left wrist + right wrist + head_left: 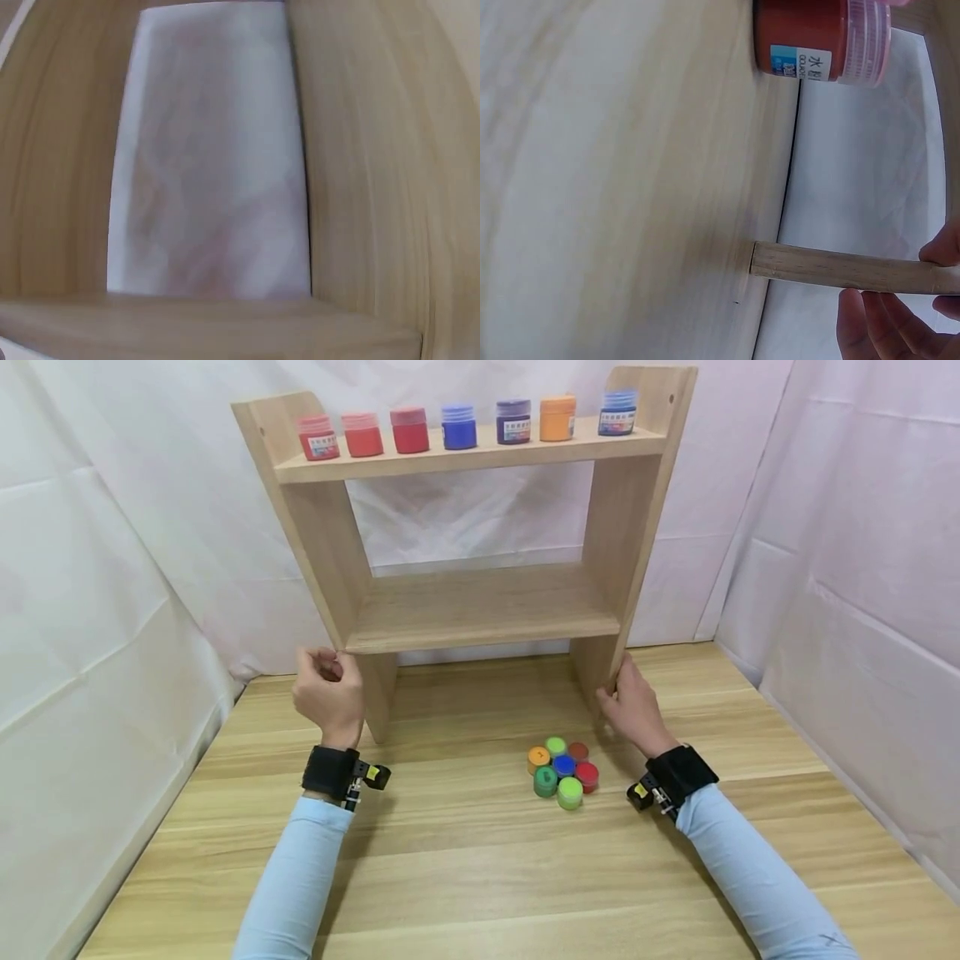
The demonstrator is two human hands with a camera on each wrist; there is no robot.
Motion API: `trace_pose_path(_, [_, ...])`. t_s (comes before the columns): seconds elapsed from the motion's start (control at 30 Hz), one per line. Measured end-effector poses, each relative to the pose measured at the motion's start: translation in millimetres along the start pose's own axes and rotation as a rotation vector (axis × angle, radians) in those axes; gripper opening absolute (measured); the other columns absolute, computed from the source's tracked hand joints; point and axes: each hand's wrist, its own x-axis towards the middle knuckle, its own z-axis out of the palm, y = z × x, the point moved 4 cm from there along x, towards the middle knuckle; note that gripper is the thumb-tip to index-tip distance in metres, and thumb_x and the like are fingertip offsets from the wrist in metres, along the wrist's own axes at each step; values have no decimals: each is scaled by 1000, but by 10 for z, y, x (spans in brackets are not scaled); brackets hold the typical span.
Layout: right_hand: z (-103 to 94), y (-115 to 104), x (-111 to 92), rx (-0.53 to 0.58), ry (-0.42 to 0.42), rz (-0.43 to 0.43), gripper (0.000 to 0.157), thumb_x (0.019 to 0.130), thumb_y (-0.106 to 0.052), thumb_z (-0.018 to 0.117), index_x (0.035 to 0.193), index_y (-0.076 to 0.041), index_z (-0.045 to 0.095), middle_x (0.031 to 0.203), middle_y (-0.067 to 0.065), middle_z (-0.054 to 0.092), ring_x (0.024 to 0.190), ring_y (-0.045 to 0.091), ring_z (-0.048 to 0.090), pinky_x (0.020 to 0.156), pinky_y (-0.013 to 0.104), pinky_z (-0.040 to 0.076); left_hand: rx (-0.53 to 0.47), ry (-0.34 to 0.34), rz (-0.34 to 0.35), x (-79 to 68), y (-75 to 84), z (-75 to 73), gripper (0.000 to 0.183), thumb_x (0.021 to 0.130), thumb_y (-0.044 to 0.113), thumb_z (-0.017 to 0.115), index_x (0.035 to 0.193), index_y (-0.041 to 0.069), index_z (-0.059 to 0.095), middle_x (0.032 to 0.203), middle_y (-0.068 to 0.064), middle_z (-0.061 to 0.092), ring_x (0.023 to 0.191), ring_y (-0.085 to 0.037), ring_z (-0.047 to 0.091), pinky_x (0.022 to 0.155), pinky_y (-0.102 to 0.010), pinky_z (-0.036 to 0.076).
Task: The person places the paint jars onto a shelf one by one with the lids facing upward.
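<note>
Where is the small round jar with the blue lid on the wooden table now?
In the head view, the small, round, blue-lidded jar stands right of centre, ringed by six other small jars, left of the person's right hand.

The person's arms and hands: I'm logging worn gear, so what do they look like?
The left sleeve and right sleeve are pale blue, the right with a small dark mark. Each side has a black wristband carrying a small black camera with a yellow patch. The left hand and right hand wear no gloves.
</note>
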Motion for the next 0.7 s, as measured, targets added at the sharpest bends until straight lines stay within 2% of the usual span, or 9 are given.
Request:
trace_pose_path(0.1, [-6, 0, 13, -7, 3, 0, 69, 86, -6, 57, 147, -1, 23, 135, 24, 42, 114, 39, 49, 77, 48, 48, 30, 10, -53, 18, -102, -26, 14, 81, 17, 58, 87, 5, 56, 71, 2, 58, 57, -12, 54, 53, -29, 34])
trace_pose_path(0.17, [-9, -1, 16, -9, 2, 0, 69, 87, -6, 57, 147, -1, 23, 135, 24, 41, 114, 39, 49, 77, 48, 48, 49, -10, -53, 9, -146, -14, 20, 81, 20, 60, 95, 6, 57, 85, 1, 60, 65, -14, 58, 54, -30, 37])
trace_pose_path(0.27, [-13, 6, 10, -14, 2, -2, 69, 87, -6, 57, 146, 0, 23, 134, 25, 42, 112, 39, 50, 76, 48, 49, 50, -72, -31, -20, -192, 37, 35, 78, 20, 59, 109, 5, 56, 105, -4, 55, 77, -18, 58, 56, -33, 39])
trace_pose_path(0.33, [-14, 9, -2, -9, 2, -2, 68, 87, -5, 57, 146, 0, 23, 133, 25, 43, 109, 38, 51, 75, 48, 49, 44, -142, -6, -40, -211, 89, 46, 74, 19, 58, 118, 5, 54, 111, -8, 52, 81, -19, 56, 57, -34, 40])
trace_pose_path(0.4, [-14, 15, -11, -5, 5, -2, 68, 87, -5, 58, 145, 0, 24, 131, 25, 44, 107, 37, 53, 73, 48, 49, 29, -221, 0, -67, -231, 140, 54, 70, 17, 57, 123, 6, 52, 111, -10, 50, 82, -20, 54, 56, -36, 39])
trace_pose_path(0.5, [-8, 10, -19, -1, 1, -1, 68, 87, -5, 58, 145, 0, 24, 131, 25, 45, 106, 36, 53, 72, 47, 49, 42, -317, -19, -106, -265, 195, 56, 69, 17, 59, 124, 7, 52, 104, -10, 52, 80, -22, 52, 57, -39, 39])
trace_pose_path(0.7, [-13, -21, 9, 0, -15, -7, 69, 88, -4, 56, 147, 0, 21, 134, 26, 43, 110, 39, 51, 74, 48, 50, 84, -407, -128, -133, -372, 246, 33, 80, 21, 62, 110, 9, 59, 93, -9, 60, 80, -26, 57, 61, -46, 41])
